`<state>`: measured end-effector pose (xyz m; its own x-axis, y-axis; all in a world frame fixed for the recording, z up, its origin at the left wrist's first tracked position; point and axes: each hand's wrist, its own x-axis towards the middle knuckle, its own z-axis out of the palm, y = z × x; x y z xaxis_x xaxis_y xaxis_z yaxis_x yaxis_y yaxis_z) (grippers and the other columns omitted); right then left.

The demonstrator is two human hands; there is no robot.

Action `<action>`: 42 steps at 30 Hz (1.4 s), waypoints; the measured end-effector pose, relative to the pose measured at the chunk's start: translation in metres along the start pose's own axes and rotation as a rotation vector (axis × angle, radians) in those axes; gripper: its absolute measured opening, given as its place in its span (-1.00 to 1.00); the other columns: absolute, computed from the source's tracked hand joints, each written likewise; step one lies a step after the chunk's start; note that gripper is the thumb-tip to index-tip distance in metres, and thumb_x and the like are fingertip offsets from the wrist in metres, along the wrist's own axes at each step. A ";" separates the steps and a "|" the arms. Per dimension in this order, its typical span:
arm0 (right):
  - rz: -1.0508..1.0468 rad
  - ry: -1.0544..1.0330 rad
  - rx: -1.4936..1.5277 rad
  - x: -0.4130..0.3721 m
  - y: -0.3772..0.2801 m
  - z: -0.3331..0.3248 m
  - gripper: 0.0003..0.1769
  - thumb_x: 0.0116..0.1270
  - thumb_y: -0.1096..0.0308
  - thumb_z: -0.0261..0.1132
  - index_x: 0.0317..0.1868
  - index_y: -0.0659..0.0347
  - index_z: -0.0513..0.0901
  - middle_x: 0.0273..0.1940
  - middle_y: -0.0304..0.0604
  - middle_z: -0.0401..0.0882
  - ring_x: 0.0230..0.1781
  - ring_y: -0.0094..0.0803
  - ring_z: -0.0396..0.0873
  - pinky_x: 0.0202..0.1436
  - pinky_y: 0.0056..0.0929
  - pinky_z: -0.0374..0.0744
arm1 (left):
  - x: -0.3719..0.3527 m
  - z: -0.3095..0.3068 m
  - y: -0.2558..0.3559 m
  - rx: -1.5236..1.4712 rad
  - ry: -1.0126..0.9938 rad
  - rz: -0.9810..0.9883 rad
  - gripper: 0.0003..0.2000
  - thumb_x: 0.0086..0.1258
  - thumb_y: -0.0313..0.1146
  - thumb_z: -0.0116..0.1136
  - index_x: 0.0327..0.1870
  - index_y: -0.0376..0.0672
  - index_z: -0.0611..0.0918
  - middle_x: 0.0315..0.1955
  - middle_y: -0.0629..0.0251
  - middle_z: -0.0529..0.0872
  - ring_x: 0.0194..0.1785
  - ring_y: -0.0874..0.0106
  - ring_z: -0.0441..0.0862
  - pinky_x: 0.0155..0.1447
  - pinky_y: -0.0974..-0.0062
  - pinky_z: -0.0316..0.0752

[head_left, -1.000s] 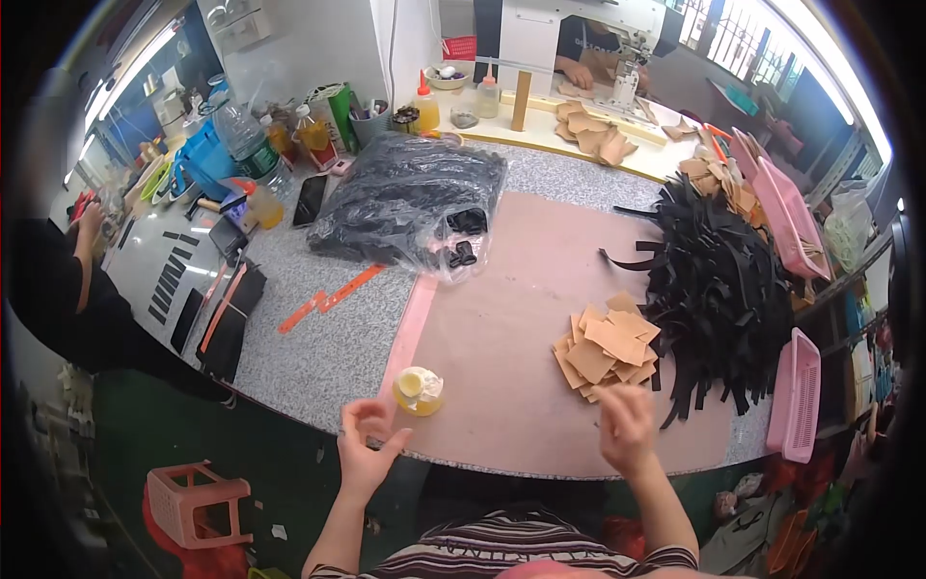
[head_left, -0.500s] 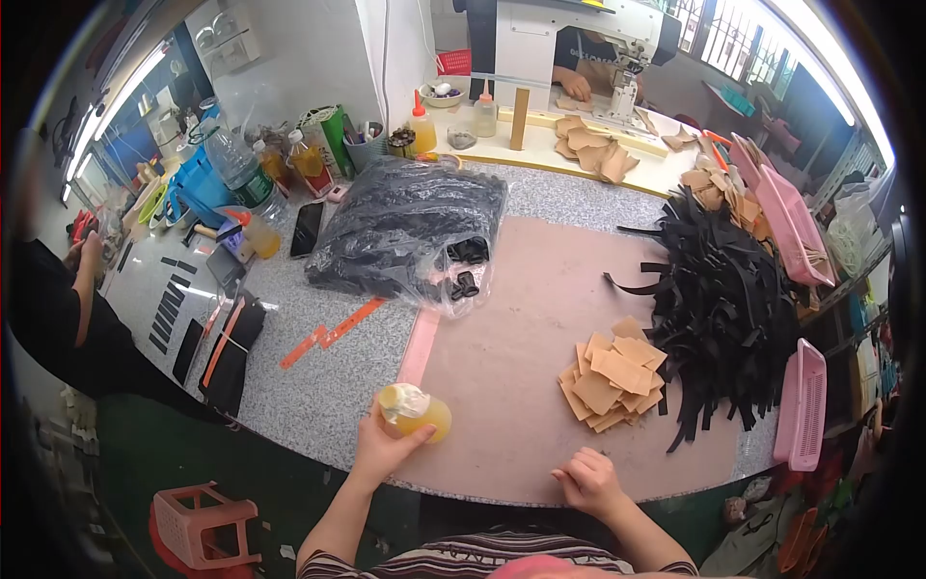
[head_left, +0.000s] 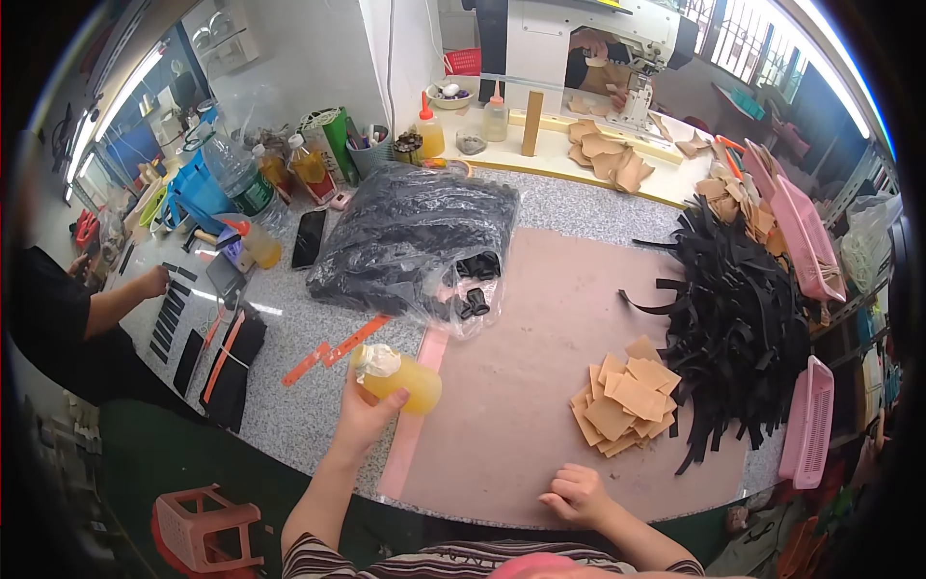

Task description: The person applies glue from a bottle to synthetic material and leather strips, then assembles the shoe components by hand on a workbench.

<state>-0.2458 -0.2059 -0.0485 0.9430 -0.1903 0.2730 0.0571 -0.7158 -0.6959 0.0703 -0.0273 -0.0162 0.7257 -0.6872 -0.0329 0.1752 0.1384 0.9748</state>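
My left hand (head_left: 365, 417) is wrapped round a clear bottle (head_left: 413, 383) of yellow liquid. The bottle is tilted above the table's front part, with whitish wrapping at its left end. Near the front edge, my right hand (head_left: 581, 495) has its fingers curled into a loose fist, with nothing visible in it. A heap of tan leather-like pieces (head_left: 622, 410) lies beyond it on the brownish mat (head_left: 492, 415). Farther right is a tangled pile of black strips (head_left: 738, 338).
A clear plastic bag (head_left: 415, 241) of black items lies at the mat's far left, near orange strips (head_left: 335, 352) and a phone (head_left: 308, 239). Pink baskets (head_left: 806, 425) line the right edge. Behind stands a sewing machine (head_left: 540, 58) with a person's hands. Another person (head_left: 58, 318) works at left.
My left hand has lifted the bottle up and slightly left, tilting it further over. My right hand stays curled near the edge. The person at left has reached an arm over the black strips.
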 end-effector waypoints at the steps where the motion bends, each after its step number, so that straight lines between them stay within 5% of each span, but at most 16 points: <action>1: 0.015 0.017 0.036 0.001 0.000 -0.001 -0.56 0.18 0.31 0.44 -0.67 0.20 0.36 -0.64 -0.13 0.31 -0.59 -0.17 0.35 -0.52 -0.23 0.36 | 0.009 0.002 0.004 0.005 0.006 0.003 -0.30 0.25 -0.50 0.42 0.38 -0.20 0.28 0.15 0.21 0.57 0.23 0.36 0.55 0.33 0.31 0.46; 8: 0.116 0.110 0.303 -0.006 0.014 -0.002 -0.61 0.35 0.29 0.26 -0.62 0.25 0.43 -0.62 -0.14 0.38 -0.58 -0.19 0.38 -0.49 -0.27 0.37 | 0.145 0.025 0.049 0.065 -0.029 0.127 -0.38 0.23 -0.55 0.42 0.32 -0.20 0.40 0.13 0.24 0.61 0.21 0.36 0.58 0.32 0.33 0.49; 13: 0.167 0.155 0.542 -0.005 0.022 -0.008 -0.47 0.55 0.14 0.04 -0.57 0.27 0.52 -0.56 -0.16 0.52 -0.55 -0.27 0.47 -0.46 -0.35 0.42 | 0.320 0.053 0.068 0.489 -0.009 0.460 -0.36 0.13 -0.21 0.55 0.19 -0.32 0.53 0.02 0.18 0.71 0.06 0.43 0.66 0.20 0.45 0.52; 18: 0.294 0.159 0.744 -0.002 0.026 -0.016 -0.18 0.59 -0.20 -0.14 -0.54 0.38 0.60 -0.55 -0.04 0.56 -0.50 -0.28 0.54 -0.45 -0.38 0.43 | 0.451 0.066 0.063 1.101 0.229 0.424 -0.09 -0.12 0.19 0.55 0.20 -0.29 0.52 0.01 0.03 0.73 0.07 0.17 0.70 0.21 0.24 0.49; 23: 0.356 0.212 0.914 0.000 0.026 -0.018 -0.12 0.58 -0.24 -0.19 -0.50 0.43 0.63 -0.52 -0.02 0.58 -0.45 -0.23 0.55 -0.41 -0.37 0.44 | 0.498 0.068 0.057 1.504 0.296 0.273 -0.10 -0.12 0.27 0.51 0.29 -0.03 0.54 0.13 0.12 0.65 0.32 0.16 0.48 0.35 0.01 0.27; 26: 0.351 0.240 0.910 0.003 0.028 -0.016 -0.12 0.58 -0.24 -0.19 -0.50 0.43 0.63 -0.52 -0.01 0.59 -0.45 -0.21 0.55 -0.40 -0.35 0.45 | 0.506 0.059 0.049 1.710 0.372 0.429 -0.09 -0.10 0.24 0.51 0.36 0.06 0.50 0.23 0.16 0.55 0.35 0.15 0.43 0.36 0.03 0.25; 29: 0.354 0.255 0.899 0.004 0.027 -0.018 -0.13 0.59 -0.22 -0.18 -0.51 0.43 0.62 -0.52 -0.01 0.59 -0.46 -0.21 0.56 -0.39 -0.33 0.47 | 0.517 0.052 0.051 1.706 0.408 0.237 -0.09 -0.07 0.21 0.50 0.41 0.11 0.47 0.29 0.17 0.46 0.39 0.16 0.37 0.38 0.02 0.22; 33: 0.358 0.239 0.880 -0.002 0.030 -0.015 -0.16 0.58 -0.21 -0.14 -0.52 0.42 0.62 -0.52 -0.03 0.59 -0.46 -0.21 0.58 -0.36 -0.34 0.51 | 0.525 0.046 0.052 1.682 0.565 0.262 -0.10 -0.08 0.30 0.45 0.34 0.06 0.54 0.23 0.14 0.58 0.37 0.17 0.44 0.31 -0.06 0.32; 36: 0.349 0.268 0.841 0.006 0.025 -0.017 -0.19 0.59 -0.19 -0.11 -0.51 0.41 0.62 -0.51 -0.05 0.60 -0.45 -0.23 0.59 -0.35 -0.36 0.53 | 0.530 0.044 0.059 1.666 0.530 0.133 -0.14 -0.06 0.29 0.45 0.30 0.02 0.57 0.18 0.17 0.64 0.33 0.18 0.48 0.33 -0.04 0.31; 42: 0.320 0.225 0.795 -0.001 0.030 -0.016 -0.23 0.59 -0.15 -0.07 -0.50 0.39 0.63 -0.49 -0.07 0.62 -0.44 -0.24 0.62 -0.33 -0.38 0.55 | 0.533 0.041 0.053 1.622 0.568 0.176 -0.26 -0.03 0.23 0.45 0.17 -0.02 0.66 0.10 0.22 0.70 0.26 0.17 0.57 0.33 0.04 0.33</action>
<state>-0.2502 -0.2375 -0.0592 0.8706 -0.4892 0.0517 0.0913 0.0574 -0.9942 0.4391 -0.4153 0.0274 0.8489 -0.3773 0.3701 -0.4625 -0.8692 0.1748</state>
